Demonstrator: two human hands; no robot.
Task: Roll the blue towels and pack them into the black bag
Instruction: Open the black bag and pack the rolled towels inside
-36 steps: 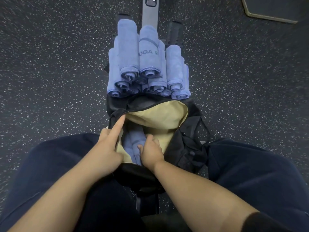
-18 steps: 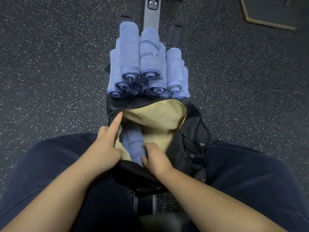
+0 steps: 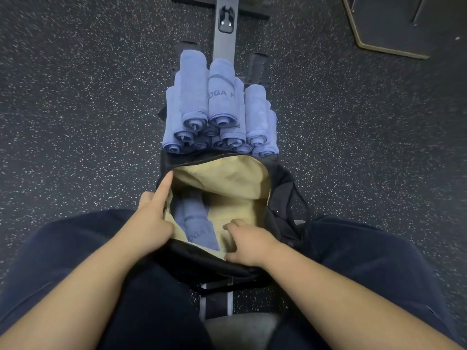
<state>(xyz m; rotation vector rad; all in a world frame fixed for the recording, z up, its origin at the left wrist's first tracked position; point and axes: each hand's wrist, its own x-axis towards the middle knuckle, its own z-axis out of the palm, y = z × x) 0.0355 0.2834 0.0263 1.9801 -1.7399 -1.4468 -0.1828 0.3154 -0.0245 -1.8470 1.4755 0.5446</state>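
Head cam, looking down btwn the person's knees. Black bag (image 3: 285, 198) sits on a narrow bench, mouth wide open toward the camera, tan lining (image 3: 227, 178) showing. Far rim of the mouth arcs just below the towel stack; near rim lies under both wrists. R side of the bag slumps, w/ black straps (image 3: 300, 205) spilling toward the right leg.

Left hand (image 3: 151, 223) rests on the bag's left rim, index finger straight and stretched along the edge, tip near the far-left corner of the opening; other fingers curled under, whether they pinch the fabric I can't tell. Right hand (image 3: 247, 243) is at the near rim, fingers loosely bent and spread on the lining, nothing gripped in it.

Room inside: the whole R half and centre of the bag is bare lining. Along the L wall lie rolled blue towels (image 3: 197, 223), lengthwise, the top one w/ dark lettering at its near end. Right hand is just beside that roll, apart from it.

Beyond the bag, touching its far edge, a stack of rolled towels (image 3: 219, 114) lies on the bench (image 3: 225, 39), spiral ends facing the camera, piled approx three layers high. Stack fills the bench width, outer rolls overhanging both sides.

Speckled dark floor (image 3: 75, 109) on both sides of the bench. A dark mat w/ pale edging (image 3: 389, 24) sits top R, well apart. Legs in dark navy trousers (image 3: 379, 261) flank the bag.
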